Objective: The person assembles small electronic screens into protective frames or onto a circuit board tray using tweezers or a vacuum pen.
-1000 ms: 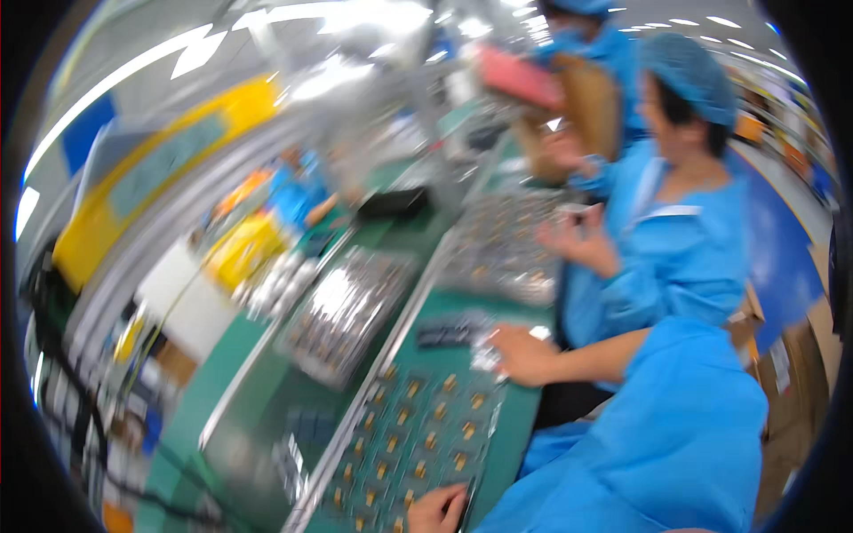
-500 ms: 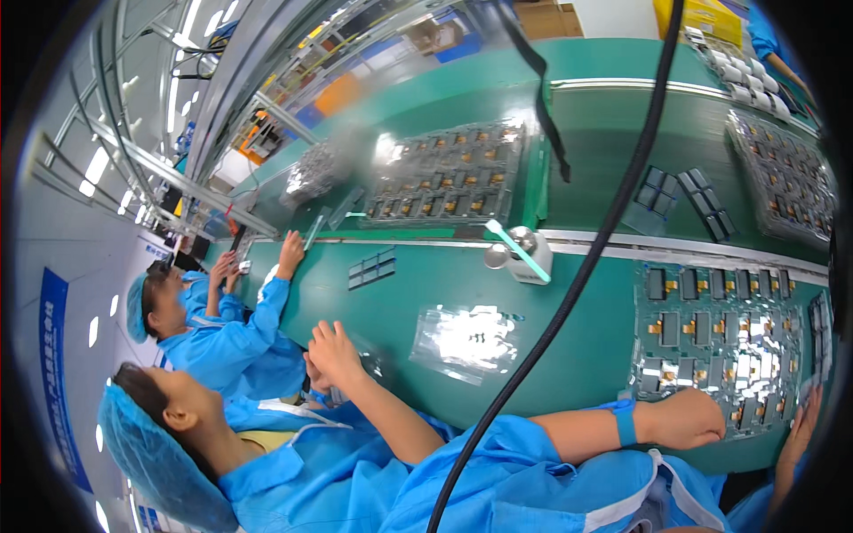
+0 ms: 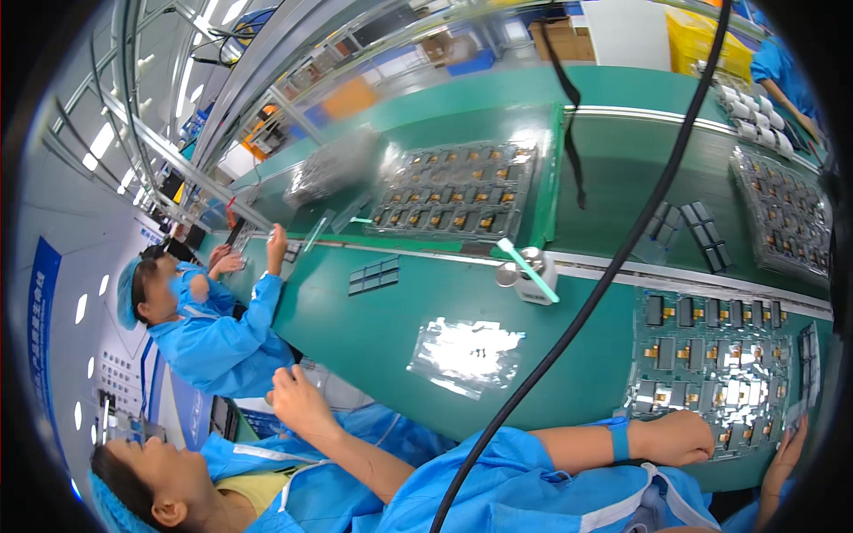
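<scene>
Display modules are seated in a clear tray on the bench; most look placed, though what is left cannot be told. The left hand is curled at its near edge, the right hand extended near a dark strip; any grip is unclear.

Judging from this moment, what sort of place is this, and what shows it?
Probably an electronics assembly workshop: rows of small screen-like parts, a long green workbench and blue-smocked co-workers.
</scene>
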The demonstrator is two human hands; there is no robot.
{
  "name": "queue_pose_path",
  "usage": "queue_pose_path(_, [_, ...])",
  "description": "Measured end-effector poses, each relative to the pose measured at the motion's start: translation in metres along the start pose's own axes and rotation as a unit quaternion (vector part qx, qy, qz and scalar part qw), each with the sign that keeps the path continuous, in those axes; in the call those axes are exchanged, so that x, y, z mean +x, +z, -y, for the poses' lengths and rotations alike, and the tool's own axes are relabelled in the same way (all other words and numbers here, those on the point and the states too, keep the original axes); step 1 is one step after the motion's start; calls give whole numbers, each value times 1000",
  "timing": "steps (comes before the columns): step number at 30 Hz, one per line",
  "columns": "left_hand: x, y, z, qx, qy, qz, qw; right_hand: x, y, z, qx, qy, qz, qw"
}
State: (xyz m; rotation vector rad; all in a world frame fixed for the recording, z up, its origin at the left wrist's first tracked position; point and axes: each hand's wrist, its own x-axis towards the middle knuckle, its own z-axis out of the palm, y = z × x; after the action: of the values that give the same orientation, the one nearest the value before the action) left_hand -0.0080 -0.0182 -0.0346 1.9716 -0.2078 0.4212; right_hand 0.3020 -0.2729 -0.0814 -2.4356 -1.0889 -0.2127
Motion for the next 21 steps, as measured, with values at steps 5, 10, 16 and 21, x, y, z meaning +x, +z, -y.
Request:
queue_pose_path(5, [0,-4,1,20,-16,14,1000,9,10,-31,70,20,23,997])
queue_pose_path(10, [-2,-22,-17,-20,-24,-41,999,27,0,8,270,132,12,954])
queue_pose_path(16, [45,-21,-51,-45,-139,-78,986,-7,-57,32,169,104,-168,966])
queue_pose_path(21, [81,-9,-92,-318,-154,-181,918,-9,-58,33,518,261,-265,770])
